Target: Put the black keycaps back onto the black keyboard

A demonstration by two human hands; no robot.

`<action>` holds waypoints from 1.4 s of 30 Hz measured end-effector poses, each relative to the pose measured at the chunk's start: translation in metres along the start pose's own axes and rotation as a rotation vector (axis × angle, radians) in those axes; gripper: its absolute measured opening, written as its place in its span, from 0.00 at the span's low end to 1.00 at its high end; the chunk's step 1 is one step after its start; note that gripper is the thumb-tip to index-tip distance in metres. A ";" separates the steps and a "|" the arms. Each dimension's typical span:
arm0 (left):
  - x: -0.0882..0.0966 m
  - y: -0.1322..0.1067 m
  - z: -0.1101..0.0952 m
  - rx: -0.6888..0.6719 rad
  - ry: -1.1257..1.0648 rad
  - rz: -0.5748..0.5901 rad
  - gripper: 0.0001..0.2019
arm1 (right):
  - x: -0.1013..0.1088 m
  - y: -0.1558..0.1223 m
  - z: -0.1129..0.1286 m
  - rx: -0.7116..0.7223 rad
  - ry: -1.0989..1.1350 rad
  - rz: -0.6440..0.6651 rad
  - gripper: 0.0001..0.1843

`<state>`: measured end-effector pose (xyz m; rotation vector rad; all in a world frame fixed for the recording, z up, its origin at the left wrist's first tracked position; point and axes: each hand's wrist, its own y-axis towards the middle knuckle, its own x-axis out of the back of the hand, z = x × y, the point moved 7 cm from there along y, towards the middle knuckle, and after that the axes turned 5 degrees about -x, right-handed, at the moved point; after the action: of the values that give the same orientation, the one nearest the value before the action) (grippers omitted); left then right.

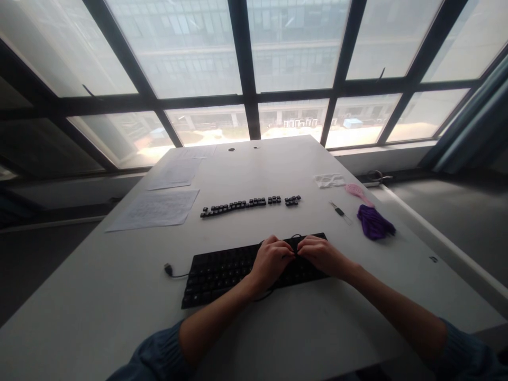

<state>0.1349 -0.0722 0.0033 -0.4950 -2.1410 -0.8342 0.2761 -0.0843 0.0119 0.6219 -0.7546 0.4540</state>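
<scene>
A black keyboard (pixel 222 272) lies on the white table, its upper row looking bare of keycaps. Over its right part, my left hand (pixel 273 259) and my right hand (pixel 319 255) meet almost fingertip to fingertip. Both have their fingers closed in a pinch; whatever is between them is too small and dark to name. Beyond the keyboard, loose black keycaps (pixel 234 206) stand in rows, with smaller groups of keycaps (pixel 292 200) to the right. A cable with a USB plug (pixel 169 270) sticks out at the keyboard's left side.
Printed paper sheets (pixel 154 210) lie at the left. On the right are a small tool with a dark handle and wire loop (pixel 339 211), a purple cloth (pixel 375 222), a pink hairbrush (pixel 359 193) and a white cloth (pixel 329 181). Windows stand behind the table (pixel 238 169).
</scene>
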 end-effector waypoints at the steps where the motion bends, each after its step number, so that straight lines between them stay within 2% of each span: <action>1: 0.000 0.000 0.000 -0.004 0.003 0.002 0.02 | 0.000 0.000 0.000 0.002 -0.005 0.015 0.14; 11: 0.005 0.000 -0.016 -0.069 0.140 0.095 0.07 | -0.004 0.002 0.008 -0.018 -0.141 0.062 0.14; 17: 0.006 -0.003 -0.012 -0.005 0.117 0.065 0.05 | -0.002 0.006 0.008 -0.091 -0.132 0.086 0.14; 23: 0.008 -0.002 -0.012 0.005 0.082 0.057 0.05 | 0.000 0.003 0.008 -0.114 -0.145 0.094 0.15; 26: 0.008 -0.003 -0.010 0.012 0.062 0.042 0.05 | 0.001 -0.003 0.004 -0.143 -0.076 0.085 0.11; 28: 0.007 -0.003 -0.010 0.012 0.048 0.030 0.05 | 0.004 -0.008 -0.001 -0.183 -0.022 0.035 0.10; 30: 0.007 -0.004 -0.010 0.008 0.039 0.023 0.04 | 0.009 -0.013 -0.008 -0.226 0.017 -0.076 0.11; 33: 0.006 -0.004 -0.009 0.004 0.038 0.019 0.04 | 0.013 -0.018 -0.016 -0.252 0.048 -0.229 0.06; 37: 0.006 -0.004 -0.009 0.000 0.036 0.012 0.05 | 0.006 -0.017 -0.018 -0.231 0.044 -0.239 0.04; 42: 0.005 -0.004 -0.008 -0.003 0.034 0.018 0.05 | 0.006 -0.016 -0.016 -0.230 -0.073 -0.246 0.03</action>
<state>0.1338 -0.0804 0.0092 -0.4981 -2.1015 -0.8305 0.2977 -0.0845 0.0015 0.5091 -0.7753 0.1168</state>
